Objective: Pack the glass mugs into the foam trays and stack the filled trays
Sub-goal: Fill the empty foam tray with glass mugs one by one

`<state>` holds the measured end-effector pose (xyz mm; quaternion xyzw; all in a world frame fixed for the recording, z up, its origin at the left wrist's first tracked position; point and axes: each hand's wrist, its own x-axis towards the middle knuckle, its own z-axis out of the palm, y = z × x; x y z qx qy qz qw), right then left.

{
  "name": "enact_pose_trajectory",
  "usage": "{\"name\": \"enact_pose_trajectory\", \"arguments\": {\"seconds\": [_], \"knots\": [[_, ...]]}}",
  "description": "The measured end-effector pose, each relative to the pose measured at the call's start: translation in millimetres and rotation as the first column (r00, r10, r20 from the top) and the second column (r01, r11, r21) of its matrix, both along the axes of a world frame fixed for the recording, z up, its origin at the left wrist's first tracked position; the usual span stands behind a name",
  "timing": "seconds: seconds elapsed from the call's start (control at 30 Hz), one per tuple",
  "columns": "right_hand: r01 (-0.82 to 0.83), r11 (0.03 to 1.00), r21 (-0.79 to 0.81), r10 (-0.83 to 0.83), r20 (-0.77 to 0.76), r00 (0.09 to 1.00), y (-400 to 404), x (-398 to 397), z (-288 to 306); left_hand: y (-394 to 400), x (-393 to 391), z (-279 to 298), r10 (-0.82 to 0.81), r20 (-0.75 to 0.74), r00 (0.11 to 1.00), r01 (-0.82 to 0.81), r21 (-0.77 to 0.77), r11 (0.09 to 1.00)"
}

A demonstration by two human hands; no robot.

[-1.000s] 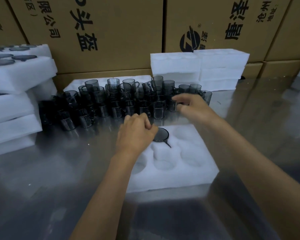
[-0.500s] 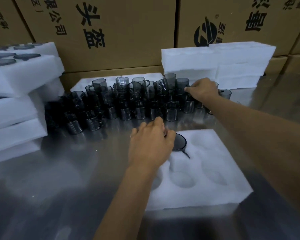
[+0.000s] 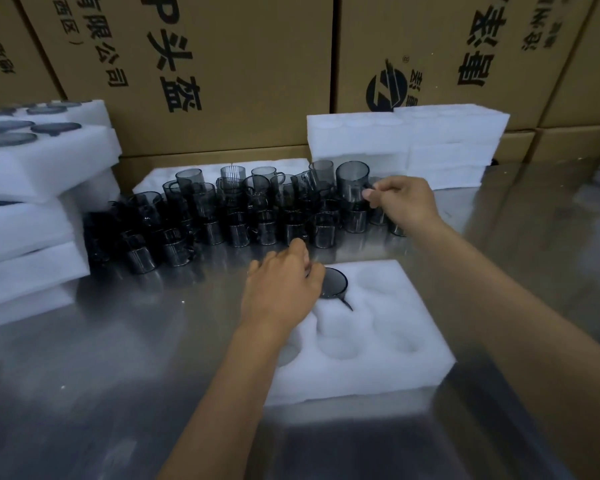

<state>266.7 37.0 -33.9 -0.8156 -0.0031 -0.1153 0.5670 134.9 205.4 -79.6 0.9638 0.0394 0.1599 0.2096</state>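
In the head view, the right hand point(image 3: 404, 203) pinched the handle of 1 smoky glass mug point(image 3: 352, 183), held above the crowd of mugs point(image 3: 229, 216) on the steel table point(image 3: 84, 375). The left hand point(image 3: 280, 292), fingers curled, rested on the foam tray point(image 3: 364, 372) beside a seated mug point(image 3: 334, 283). Filled trays point(image 3: 32, 188) stood stacked far left of it.

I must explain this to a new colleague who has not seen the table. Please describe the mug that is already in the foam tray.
Find the white foam tray lying on the steel table, nearest the person. In its far row sits one dark glass mug, beside the left hand. Only its round top shows, unlike the mugs standing behind.
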Motion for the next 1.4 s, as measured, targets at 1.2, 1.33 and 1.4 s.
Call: {"name": "enact_pose_trajectory", "arguments": {"seconds": [1.2, 1.33, 1.4], "knots": [[-0.192, 0.920, 0.342, 0.201, 0.010, 0.980, -49.2, -146.3, -52.9, -62.1, -37.8, -1.4, -0.105, 0.161, 0.981, 0.149, -0.292, 0.945], [-0.139, 0.890, 0.434, 0.169, -0.032, 0.985, -49.8, -142.1, -58.2, -62.8, -32.9, -5.4, -0.109, 0.094, 0.990, 0.126, -0.203, 0.971], [-0.101, 0.897, 0.430, 0.121, -0.018, 0.993, -48.7, -141.5, -59.1, -61.5, -31.1, -6.2, -0.110, 0.066, 0.992, 0.120, -0.195, 0.973]]}}
